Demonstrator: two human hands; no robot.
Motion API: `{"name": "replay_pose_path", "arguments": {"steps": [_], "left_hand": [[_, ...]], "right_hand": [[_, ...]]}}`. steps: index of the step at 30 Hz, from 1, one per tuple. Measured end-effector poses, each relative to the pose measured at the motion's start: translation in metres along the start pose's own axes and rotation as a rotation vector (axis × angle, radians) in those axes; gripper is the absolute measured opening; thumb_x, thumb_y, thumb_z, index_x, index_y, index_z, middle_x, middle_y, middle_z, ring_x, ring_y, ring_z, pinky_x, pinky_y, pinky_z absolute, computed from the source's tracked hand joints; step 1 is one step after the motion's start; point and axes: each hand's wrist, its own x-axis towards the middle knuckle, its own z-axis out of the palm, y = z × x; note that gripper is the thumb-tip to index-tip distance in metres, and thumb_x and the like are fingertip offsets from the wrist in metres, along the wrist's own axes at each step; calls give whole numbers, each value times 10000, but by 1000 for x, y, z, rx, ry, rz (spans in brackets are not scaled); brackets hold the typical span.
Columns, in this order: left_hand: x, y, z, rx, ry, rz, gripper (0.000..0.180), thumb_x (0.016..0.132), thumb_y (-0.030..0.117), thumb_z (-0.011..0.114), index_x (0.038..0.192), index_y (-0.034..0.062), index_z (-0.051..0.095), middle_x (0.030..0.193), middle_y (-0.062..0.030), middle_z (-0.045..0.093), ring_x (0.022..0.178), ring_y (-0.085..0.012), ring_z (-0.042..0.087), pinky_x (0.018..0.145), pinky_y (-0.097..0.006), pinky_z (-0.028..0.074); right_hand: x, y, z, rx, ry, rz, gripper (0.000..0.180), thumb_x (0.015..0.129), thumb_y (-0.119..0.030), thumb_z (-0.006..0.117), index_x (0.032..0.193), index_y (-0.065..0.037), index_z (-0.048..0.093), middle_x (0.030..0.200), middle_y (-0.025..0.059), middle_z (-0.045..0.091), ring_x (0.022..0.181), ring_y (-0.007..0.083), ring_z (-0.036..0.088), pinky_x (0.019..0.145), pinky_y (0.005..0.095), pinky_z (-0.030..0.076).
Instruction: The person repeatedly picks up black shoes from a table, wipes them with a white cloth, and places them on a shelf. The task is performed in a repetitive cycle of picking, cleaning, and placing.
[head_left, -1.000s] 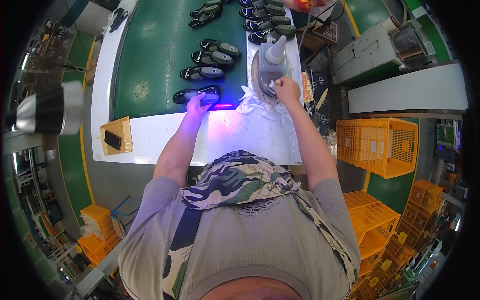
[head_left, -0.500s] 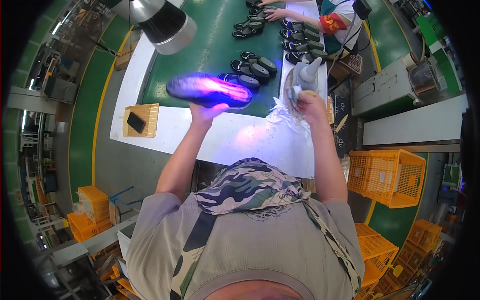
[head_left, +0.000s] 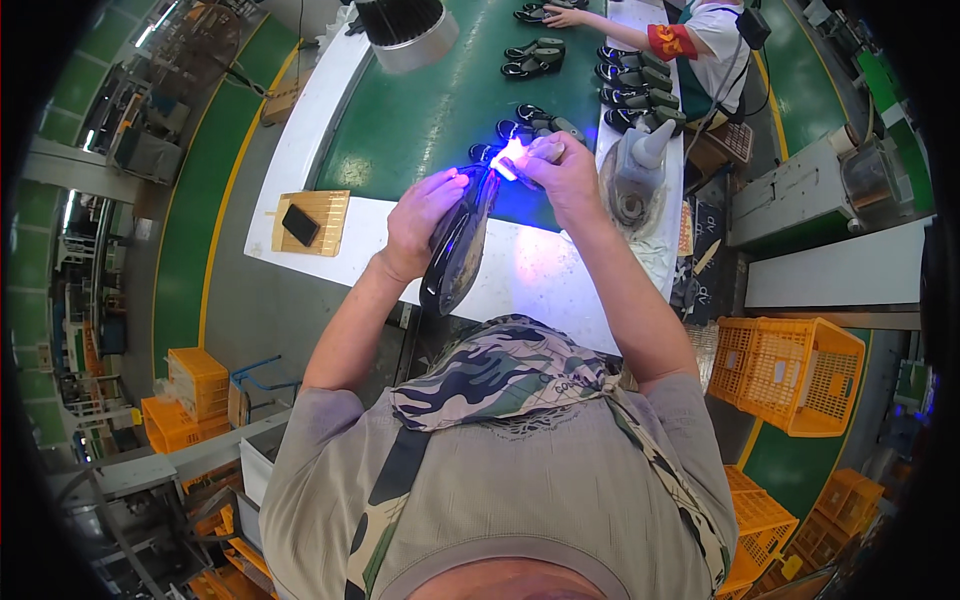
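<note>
My left hand [head_left: 415, 230] is closed round the side of a glossy black shoe [head_left: 458, 255], tilted steeply with one end pointing away from me and its sole toward the right. At the shoe's far end, my right hand [head_left: 570, 180] pinches a small pale piece [head_left: 504, 168], glaring in violet light, so its exact kind is unclear. That piece touches or nearly touches the shoe. Several black shoes [head_left: 545, 122] lie beyond my hands on the green belt [head_left: 420, 115]. A lamp [head_left: 415, 45] hangs at the upper left.
A grey squeeze bottle [head_left: 642, 160] stands by a stained dish [head_left: 630, 205] on the right. A phone [head_left: 300, 225] rests on a wooden board [head_left: 332, 230] at left. Across the belt, a co-worker's hand [head_left: 565, 17] touches shoes. Yellow crates [head_left: 790, 375] stand at right.
My left hand has swung the shoe from lying crosswise to pointing away from me. My right hand has moved left from beside the bottle to the shoe's far end, bringing the pale piece along.
</note>
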Motion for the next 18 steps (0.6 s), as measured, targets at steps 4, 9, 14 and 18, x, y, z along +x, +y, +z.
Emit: {"name": "replay_pose_path", "arguments": {"steps": [4,9,14,18], "left_hand": [[-4,-1,1,26,-25,-1,538,699,47,738,1208,28,564,1154,-159,648,1065,-366,631,900,-427,506],[-7,-1,7,61,-60,-52,536,702,69,753,1205,29,573,1154,-157,649,1085,-346,627,886,-413,498],[-2,4,14,64,-117,-132,571,659,100,797,1183,25,583,1118,-149,658,1036,-310,648,835,-383,509],[6,14,19,-58,-244,-329,538,641,89,804,1135,45,596,997,-138,672,892,-265,677,779,-361,527]], "right_hand": [[-10,-1,5,136,-78,102,167,750,32,711,826,-16,570,765,50,587,644,139,585,565,281,496],[-24,-15,8,145,-103,188,178,742,39,713,850,-14,583,778,47,587,676,142,595,605,292,509],[-32,-38,7,43,-163,113,202,730,1,750,854,-21,592,798,28,597,719,110,583,646,267,505],[-31,-48,6,-123,-153,-28,203,731,-36,770,834,-25,595,788,-1,591,707,69,547,640,241,480]]}}
